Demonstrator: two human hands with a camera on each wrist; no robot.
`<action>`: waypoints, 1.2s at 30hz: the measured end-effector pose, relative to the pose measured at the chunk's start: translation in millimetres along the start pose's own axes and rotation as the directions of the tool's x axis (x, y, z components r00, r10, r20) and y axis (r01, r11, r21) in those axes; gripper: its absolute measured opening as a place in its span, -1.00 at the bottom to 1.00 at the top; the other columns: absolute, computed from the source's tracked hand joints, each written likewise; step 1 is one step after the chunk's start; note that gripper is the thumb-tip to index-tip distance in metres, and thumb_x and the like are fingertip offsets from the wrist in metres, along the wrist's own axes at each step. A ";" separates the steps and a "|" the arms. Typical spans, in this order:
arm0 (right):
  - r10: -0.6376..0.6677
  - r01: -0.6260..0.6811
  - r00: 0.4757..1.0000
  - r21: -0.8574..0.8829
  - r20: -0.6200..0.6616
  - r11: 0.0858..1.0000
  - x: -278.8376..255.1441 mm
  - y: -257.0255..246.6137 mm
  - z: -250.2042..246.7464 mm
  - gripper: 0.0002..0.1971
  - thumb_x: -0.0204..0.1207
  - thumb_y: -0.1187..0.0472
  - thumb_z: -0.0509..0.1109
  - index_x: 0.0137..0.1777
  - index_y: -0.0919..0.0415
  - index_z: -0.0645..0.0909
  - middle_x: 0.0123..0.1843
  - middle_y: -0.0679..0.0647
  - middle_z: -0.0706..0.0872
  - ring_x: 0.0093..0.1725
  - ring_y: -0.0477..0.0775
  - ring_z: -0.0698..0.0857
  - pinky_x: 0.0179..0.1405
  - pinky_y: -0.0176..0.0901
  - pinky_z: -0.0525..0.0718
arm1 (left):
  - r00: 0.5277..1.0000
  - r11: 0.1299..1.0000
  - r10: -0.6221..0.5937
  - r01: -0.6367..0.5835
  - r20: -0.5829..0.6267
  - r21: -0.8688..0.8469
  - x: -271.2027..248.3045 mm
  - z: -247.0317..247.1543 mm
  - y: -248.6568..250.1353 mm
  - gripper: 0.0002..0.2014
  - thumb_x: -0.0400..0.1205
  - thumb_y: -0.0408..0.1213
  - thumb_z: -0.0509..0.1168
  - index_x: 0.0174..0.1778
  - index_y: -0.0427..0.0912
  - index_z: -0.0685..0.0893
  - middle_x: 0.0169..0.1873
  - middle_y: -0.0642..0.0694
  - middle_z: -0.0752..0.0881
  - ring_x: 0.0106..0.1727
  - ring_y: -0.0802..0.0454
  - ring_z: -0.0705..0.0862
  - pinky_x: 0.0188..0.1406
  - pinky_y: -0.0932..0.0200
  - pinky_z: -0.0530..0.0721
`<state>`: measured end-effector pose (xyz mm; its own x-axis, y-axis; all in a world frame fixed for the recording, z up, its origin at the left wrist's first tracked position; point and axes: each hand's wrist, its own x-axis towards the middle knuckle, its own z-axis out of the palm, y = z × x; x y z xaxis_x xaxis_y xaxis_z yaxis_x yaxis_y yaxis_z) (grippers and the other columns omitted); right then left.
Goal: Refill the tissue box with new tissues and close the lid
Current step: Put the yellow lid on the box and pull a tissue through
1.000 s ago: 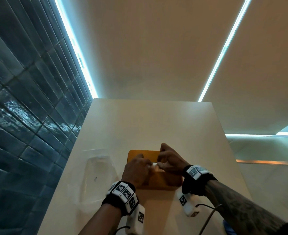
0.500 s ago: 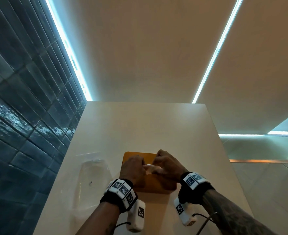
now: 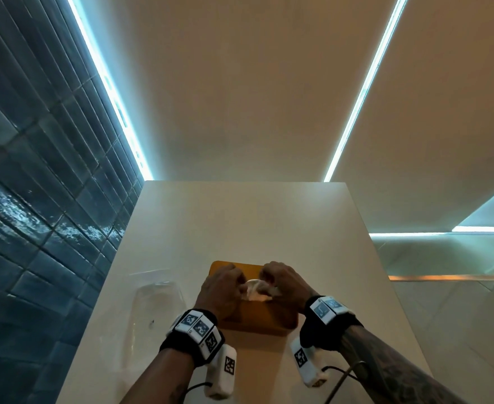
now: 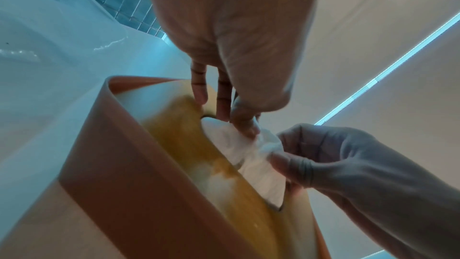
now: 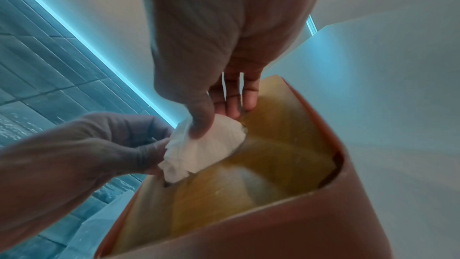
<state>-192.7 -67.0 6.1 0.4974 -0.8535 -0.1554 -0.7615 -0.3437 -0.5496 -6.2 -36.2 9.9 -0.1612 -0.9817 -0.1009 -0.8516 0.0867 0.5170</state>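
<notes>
Fingers (image 4: 245,123) of the left hand (image 3: 219,290) and right hand (image 3: 286,284): curled, knuckles up, both pinching one white tissue (image 3: 254,290) bunched at the lid slot. Tissue box (image 3: 263,320): orange, lid on, resting on pale worktop (image 3: 240,223). Clear plastic wrapper (image 3: 155,313): left of box.

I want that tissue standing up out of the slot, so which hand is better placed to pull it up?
Right, probably. The right hand pinches the tissue broadly, thumb across its middle, while the left hand pinches only one end. The left could instead steady the orange tissue box.
</notes>
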 end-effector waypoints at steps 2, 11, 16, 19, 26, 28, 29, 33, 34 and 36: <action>0.027 -0.028 0.997 -0.013 -0.074 1.000 -12.6 -2.7 0.6 -0.56 0.38 -0.01 0.59 0.12 0.20 0.55 0.07 0.10 0.59 -0.07 0.03 0.51 -0.15 -0.23 0.50 | 0.999 0.999 -0.039 0.039 0.028 -0.015 3.3 -2.2 1.2 -0.88 0.60 -0.23 0.23 -0.13 -0.16 0.66 -0.05 -0.07 0.68 -0.01 -0.07 0.66 -0.09 0.04 0.62; 0.095 -0.116 0.990 -0.211 -0.109 0.971 -51.2 -9.6 25.8 -0.45 0.32 -0.24 0.51 0.09 0.13 0.47 0.10 0.05 0.50 -0.05 0.01 0.37 -0.12 -0.21 0.36 | 0.983 0.982 -0.135 0.149 0.120 -0.118 12.0 -10.2 12.8 -0.73 0.54 0.02 0.30 0.05 -0.05 0.61 0.06 -0.06 0.70 0.01 -0.03 0.64 -0.04 0.06 0.62; 0.112 -0.128 0.989 -0.186 -0.092 0.974 -49.9 -9.9 23.5 -0.49 0.34 -0.15 0.52 0.13 0.15 0.51 0.15 0.08 0.53 0.10 0.09 0.50 -0.07 -0.15 0.49 | 0.950 0.962 0.237 -0.258 0.204 0.085 6.2 -7.4 5.0 -0.39 0.38 -0.17 0.49 0.35 0.06 0.45 0.28 0.01 0.51 0.17 0.00 0.61 -0.16 0.23 0.56; 0.126 -0.140 0.989 -0.195 -0.082 0.971 -50.4 -13.0 22.3 -0.53 0.36 -0.10 0.52 0.12 0.16 0.52 0.15 0.09 0.55 0.12 0.11 0.50 -0.06 -0.12 0.50 | 0.945 0.940 0.290 -0.311 0.150 0.142 8.4 -2.8 6.1 -0.60 0.46 -0.22 0.43 0.23 -0.03 0.56 0.18 -0.04 0.61 0.09 -0.06 0.67 -0.18 0.14 0.63; 0.125 -0.137 0.990 -0.207 -0.070 0.969 -52.4 -16.4 18.7 -0.55 0.39 -0.05 0.51 0.16 0.19 0.54 0.16 0.11 0.54 0.15 0.14 0.51 -0.07 -0.10 0.50 | 0.986 0.984 0.136 -0.146 0.094 0.101 15.6 -1.0 16.0 -0.79 0.49 -0.18 0.30 -0.03 -0.12 0.74 -0.04 -0.09 0.74 -0.02 -0.08 0.71 -0.14 0.08 0.62; 0.118 -0.128 0.991 -0.203 -0.061 0.971 -54.2 -16.9 16.8 -0.57 0.42 -0.04 0.49 0.17 0.18 0.54 0.17 0.09 0.53 0.16 0.12 0.51 -0.03 -0.08 0.53 | 0.995 0.993 0.083 -0.088 0.056 0.078 15.1 0.2 17.6 -0.81 0.45 -0.19 0.27 -0.16 -0.16 0.74 -0.10 -0.10 0.74 -0.07 -0.08 0.71 -0.20 0.11 0.59; 0.114 -0.123 0.992 -0.192 -0.058 0.974 -55.8 -17.3 15.2 -0.60 0.43 -0.03 0.47 0.17 0.17 0.53 0.17 0.08 0.53 0.14 0.11 0.51 -0.06 -0.11 0.52 | 0.996 0.995 0.075 -0.078 0.049 0.065 15.1 0.5 18.6 -0.79 0.43 -0.14 0.28 -0.17 -0.15 0.73 -0.10 -0.08 0.72 -0.08 -0.08 0.71 -0.20 0.11 0.62; 0.056 -0.068 0.995 -0.157 -0.084 0.985 -65.0 -17.6 11.9 -0.73 0.51 -0.01 0.39 0.08 0.13 0.54 0.08 0.02 0.54 -0.02 -0.01 0.45 -0.17 -0.24 0.41 | 0.989 0.987 0.142 -0.145 0.046 0.071 8.3 1.0 20.9 -0.72 0.45 -0.04 0.32 0.02 -0.02 0.73 0.07 0.01 0.68 -0.01 -0.01 0.71 -0.13 0.08 0.69; 0.044 -0.057 0.994 -0.137 -0.096 0.989 -68.4 -18.3 10.8 -0.77 0.53 -0.01 0.38 0.04 0.11 0.53 0.03 -0.01 0.52 -0.06 -0.03 0.45 -0.19 -0.26 0.42 | 0.991 0.988 0.130 -0.133 0.036 0.079 5.5 0.6 21.5 -0.75 0.47 -0.08 0.31 0.01 -0.01 0.73 0.06 0.00 0.71 -0.01 -0.01 0.71 -0.12 0.09 0.69; 0.032 -0.038 0.997 -0.091 -0.073 0.995 -76.1 -21.4 6.2 -0.82 0.53 -0.03 0.36 -0.04 0.02 0.48 -0.06 -0.11 0.48 -0.15 -0.06 0.49 -0.23 -0.23 0.51 | 0.996 0.995 0.086 -0.087 0.022 0.052 7.2 0.0 21.3 -0.77 0.45 -0.14 0.29 -0.03 -0.05 0.75 0.00 -0.04 0.78 -0.03 -0.03 0.72 -0.12 0.11 0.67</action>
<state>-211.7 7.7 24.5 0.4412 -0.8904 -0.1121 -0.8146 -0.3450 -0.4662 -25.5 -41.4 20.2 -0.2446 -0.9667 -0.0747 -0.8593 0.1805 0.4786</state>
